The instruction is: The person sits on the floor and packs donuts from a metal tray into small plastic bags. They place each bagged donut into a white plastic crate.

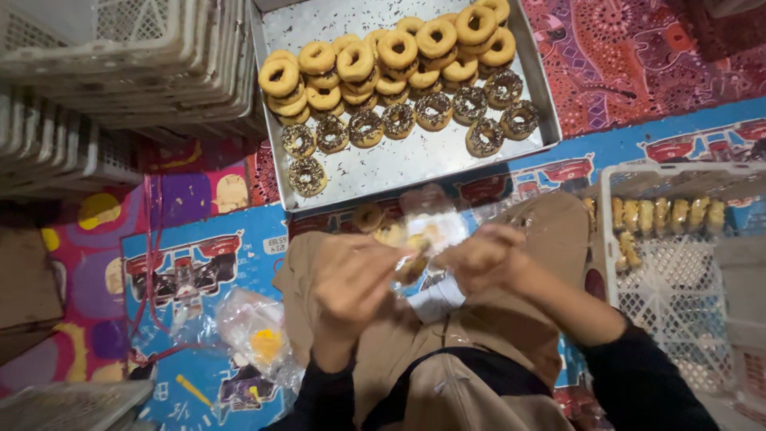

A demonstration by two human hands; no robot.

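Observation:
My left hand (351, 283) and my right hand (479, 257) meet over my lap, blurred by motion. Between them they hold a small clear plastic bag (435, 227) with a doughnut (412, 255) partly inside it. Another plain doughnut (368, 217) lies just beyond my hands, near the tray's front edge. Ahead of me a metal tray (399, 164) carries several plain doughnuts (396, 49) stacked at the back and several sprinkle-covered doughnuts (435, 110) in front.
A white plastic crate (678, 279) at right holds a row of bagged doughnuts (666, 214). Stacked white crates (136, 72) stand at the far left. A heap of clear bags (255, 335) lies on the colourful mat (191, 239) at lower left.

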